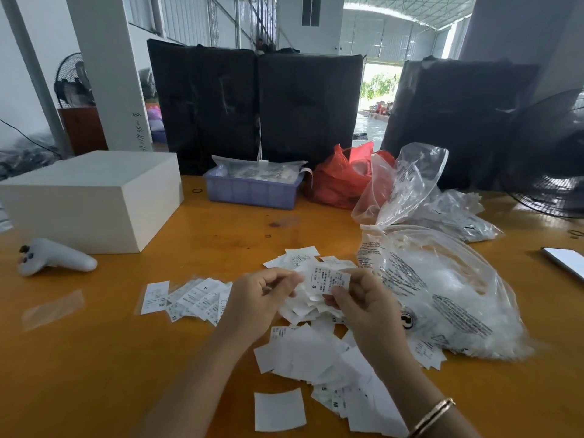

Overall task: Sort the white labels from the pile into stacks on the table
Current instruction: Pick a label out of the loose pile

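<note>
A loose pile of white labels (319, 358) covers the orange table (126, 358) in front of me. To the left lies a fanned row of sorted labels (189, 298) marked S and XS. My right hand (360, 298) pinches a white label marked S (328, 279) and holds it up over the pile. My left hand (262, 295) is beside it with curled fingers that touch a bunch of labels; what it grips is partly hidden. More labels (300, 256) lie just beyond the hands.
A large clear plastic bag (442, 289) lies right of the pile. A white box (91, 197) and a white controller (53, 257) are at the left. A purple tray (252, 188), a red bag (341, 178) and black bags (256, 102) stand behind. A phone (565, 260) sits at the far right.
</note>
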A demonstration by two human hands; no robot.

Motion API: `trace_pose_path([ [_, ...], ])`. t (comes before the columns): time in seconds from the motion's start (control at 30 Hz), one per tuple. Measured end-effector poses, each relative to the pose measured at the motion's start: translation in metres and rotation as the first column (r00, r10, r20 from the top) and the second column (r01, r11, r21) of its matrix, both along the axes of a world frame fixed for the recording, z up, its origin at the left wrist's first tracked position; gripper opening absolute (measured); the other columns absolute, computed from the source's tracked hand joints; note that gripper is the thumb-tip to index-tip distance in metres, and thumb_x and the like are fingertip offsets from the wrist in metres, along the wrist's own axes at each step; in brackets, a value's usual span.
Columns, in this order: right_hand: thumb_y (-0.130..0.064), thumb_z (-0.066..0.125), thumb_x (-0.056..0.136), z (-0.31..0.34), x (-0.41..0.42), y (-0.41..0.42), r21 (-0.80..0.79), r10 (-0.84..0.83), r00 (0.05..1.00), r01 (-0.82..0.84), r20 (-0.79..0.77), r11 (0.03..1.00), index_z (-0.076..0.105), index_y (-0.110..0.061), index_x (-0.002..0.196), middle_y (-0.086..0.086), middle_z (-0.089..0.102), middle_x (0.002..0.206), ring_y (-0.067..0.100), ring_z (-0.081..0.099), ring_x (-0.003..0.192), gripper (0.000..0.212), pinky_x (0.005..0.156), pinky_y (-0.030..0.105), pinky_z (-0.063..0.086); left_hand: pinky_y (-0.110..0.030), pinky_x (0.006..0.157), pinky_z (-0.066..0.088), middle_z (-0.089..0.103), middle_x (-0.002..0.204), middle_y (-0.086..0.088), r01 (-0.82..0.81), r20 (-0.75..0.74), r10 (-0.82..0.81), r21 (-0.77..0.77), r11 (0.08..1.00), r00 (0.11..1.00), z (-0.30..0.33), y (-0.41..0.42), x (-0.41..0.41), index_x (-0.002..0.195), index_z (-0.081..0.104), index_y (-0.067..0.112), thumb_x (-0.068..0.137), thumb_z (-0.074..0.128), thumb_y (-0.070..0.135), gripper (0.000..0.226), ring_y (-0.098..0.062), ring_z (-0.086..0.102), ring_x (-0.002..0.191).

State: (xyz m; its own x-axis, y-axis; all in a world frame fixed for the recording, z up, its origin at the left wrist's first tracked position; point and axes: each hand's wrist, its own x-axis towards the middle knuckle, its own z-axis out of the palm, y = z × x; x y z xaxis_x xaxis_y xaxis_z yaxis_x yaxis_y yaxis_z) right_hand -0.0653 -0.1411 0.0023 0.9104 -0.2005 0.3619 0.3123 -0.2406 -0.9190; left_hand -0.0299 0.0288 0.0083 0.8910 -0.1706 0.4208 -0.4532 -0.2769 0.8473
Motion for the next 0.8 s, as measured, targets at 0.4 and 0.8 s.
trace_pose_path([
  [0.4, 0.000, 0.059, 0.089, 0.0032, -0.0007, -0.0033, 0.170, 0.083, 0.996, -0.080, -0.014, 0.982, 0.061, -0.012, 0.090, -0.007, 0.074, 0.087, 0.013, 0.072, 0.077, 0.013, 0.062, 0.018, 0.055, -0.011, 0.039, 0.028, 0.068, 0.066, 0.016, 0.001, 0.023, -0.001, 0.012, 1.000, 1.000, -0.0014, 0.0021, 0.0022, 0.090, 0.072, 0.029, 0.075, 0.050, 0.060, 0.040, -0.004, 0.041, 0.038],
  [0.8, 0.002, 0.057, 0.090, 0.0049, -0.0022, -0.0077, 0.007, 0.256, 0.926, -0.264, -0.276, 0.964, 0.062, -0.011, 0.093, 0.001, 0.073, 0.075, 0.010, 0.070, 0.069, 0.014, 0.062, 0.020, 0.054, -0.014, 0.060, 0.051, 0.070, 0.077, 0.020, 0.141, -0.141, -0.130, 0.066, 0.988, 0.981, -0.0041, 0.0023, 0.0048, 0.083, 0.072, 0.034, 0.073, 0.063, 0.052, 0.023, 0.000, 0.065, 0.069],
])
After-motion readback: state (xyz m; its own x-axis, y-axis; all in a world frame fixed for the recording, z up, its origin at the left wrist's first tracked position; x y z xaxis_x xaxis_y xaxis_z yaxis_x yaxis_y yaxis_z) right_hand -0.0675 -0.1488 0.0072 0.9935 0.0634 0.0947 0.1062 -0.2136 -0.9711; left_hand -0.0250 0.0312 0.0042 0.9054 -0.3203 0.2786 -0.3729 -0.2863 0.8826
